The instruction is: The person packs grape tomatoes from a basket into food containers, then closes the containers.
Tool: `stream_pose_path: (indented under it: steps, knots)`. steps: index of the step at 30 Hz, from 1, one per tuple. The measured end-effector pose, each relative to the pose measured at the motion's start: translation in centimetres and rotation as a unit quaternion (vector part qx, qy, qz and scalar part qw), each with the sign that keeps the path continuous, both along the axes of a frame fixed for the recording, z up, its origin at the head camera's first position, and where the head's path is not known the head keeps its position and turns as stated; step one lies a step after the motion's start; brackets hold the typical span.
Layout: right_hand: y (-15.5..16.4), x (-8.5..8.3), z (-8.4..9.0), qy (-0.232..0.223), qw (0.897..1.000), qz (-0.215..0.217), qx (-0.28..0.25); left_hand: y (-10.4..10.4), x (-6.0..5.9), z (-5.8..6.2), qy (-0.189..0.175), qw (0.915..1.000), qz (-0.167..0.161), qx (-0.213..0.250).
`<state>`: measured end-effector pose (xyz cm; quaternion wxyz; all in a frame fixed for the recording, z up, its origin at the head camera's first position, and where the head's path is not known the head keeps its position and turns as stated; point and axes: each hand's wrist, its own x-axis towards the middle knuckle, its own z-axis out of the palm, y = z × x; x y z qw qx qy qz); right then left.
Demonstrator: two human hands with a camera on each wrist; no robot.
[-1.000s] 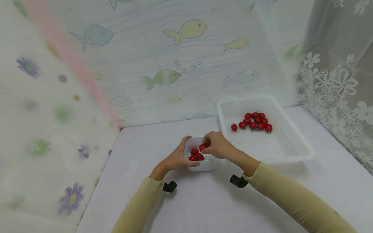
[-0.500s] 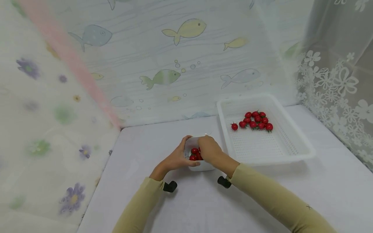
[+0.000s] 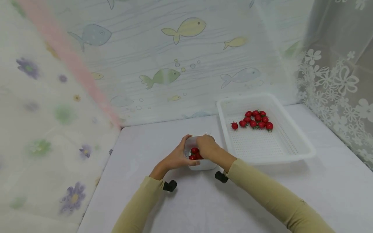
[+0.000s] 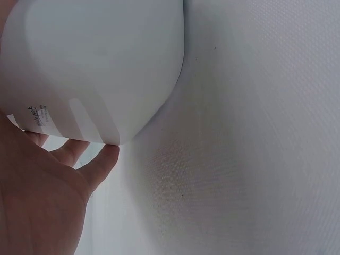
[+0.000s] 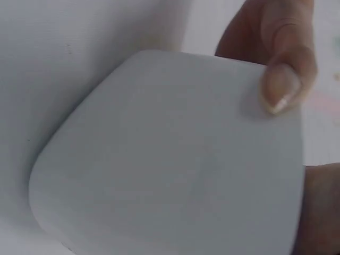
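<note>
A small white bowl (image 3: 204,164) stands on the table with red cherry tomatoes (image 3: 194,151) inside. My left hand (image 3: 177,157) grips its left side, thumb along the front wall. In the left wrist view the bowl (image 4: 101,64) fills the upper left above my palm (image 4: 37,202). My right hand (image 3: 207,147) lies over the bowl's right rim with its fingers curled down inside; what they hold is hidden. In the right wrist view a thumb tip (image 5: 281,90) presses on the bowl's outer wall (image 5: 170,159).
A white perforated basket (image 3: 291,142) sits to the right of the bowl, with several cherry tomatoes (image 3: 254,120) clustered at its far end. Fish-patterned and floral curtains close in the back, left and right. The table (image 3: 204,207) is covered in white cloth.
My right hand, which pinched a tomato above the bowl's right edge, has come down over the bowl and shifted slightly left. The left hand and bowl stayed put.
</note>
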<state>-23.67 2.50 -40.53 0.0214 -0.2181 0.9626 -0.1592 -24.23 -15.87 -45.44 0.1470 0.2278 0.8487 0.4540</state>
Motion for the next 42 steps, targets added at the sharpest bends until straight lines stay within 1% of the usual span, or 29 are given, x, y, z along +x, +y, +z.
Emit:
stream_pose_path:
  steps: [4, 6, 10, 14, 17, 20, 29, 35, 39, 42]
  knots:
    - [0.9, 0.2, 1.1, -0.031, 0.999, 0.010, -0.027, 0.1, -0.2, -0.1, 0.002, 1.0000, 0.000, -0.004]
    - [1.4, 0.6, 1.8, -0.041, 0.998, 0.011, -0.040, 0.0, -0.3, -0.1, 0.001, 1.0000, -0.003, 0.002]
    - [2.7, 1.7, 3.2, -0.039, 0.998, 0.024, -0.038, 0.0, -0.4, -0.3, -0.006, 0.9998, -0.009, 0.016]
    - [4.1, 2.8, 4.4, -0.046, 0.997, 0.031, -0.045, 0.0, -0.5, -0.4, -0.008, 0.9998, -0.011, 0.016]
    - [5.2, 3.1, 4.9, -0.045, 0.997, 0.031, -0.054, 0.0, -0.5, -0.5, -0.004, 1.0000, -0.005, 0.006]
    - [6.4, 3.1, 5.1, -0.035, 0.997, 0.036, -0.062, 0.0, -0.6, -0.5, 0.001, 1.0000, -0.001, 0.002]
    - [10.4, 2.5, 5.4, -0.025, 0.991, 0.057, -0.119, 0.0, -0.4, -0.5, -0.006, 0.9999, 0.000, 0.011]
    - [12.9, 1.5, 5.9, -0.023, 0.988, 0.054, -0.145, -0.2, -0.4, -0.5, -0.004, 0.9998, -0.008, 0.019]
    - [14.2, 0.5, 6.1, -0.015, 0.988, 0.048, -0.145, -0.1, -0.4, -0.4, -0.002, 0.9998, -0.009, 0.017]
    - [15.1, -0.5, 6.2, -0.008, 0.990, 0.044, -0.134, -0.1, -0.4, -0.4, -0.001, 0.9999, -0.010, 0.014]
